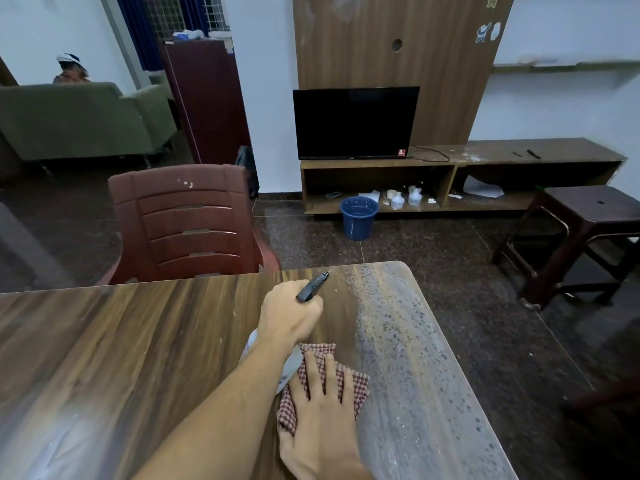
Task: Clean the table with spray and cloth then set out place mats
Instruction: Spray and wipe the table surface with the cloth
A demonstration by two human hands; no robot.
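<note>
home living room, sofa (79,119), television (355,123) on wooden stand (450,161), plastic chair (187,223)

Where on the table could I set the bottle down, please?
On the table, the bare wood left of the left hand, up to the chair, is free. The wet strip along the right edge holds only spray. It is crowded where that hand grips the bottle over the cloth under the right hand.

Only bare parts are shown: the left hand (291,315) and the right hand (323,414), each followed by an uncovered forearm to the frame's lower edge (the left forearm (207,410) is seen at far greater length). Knuckles are outlined on both.
</note>
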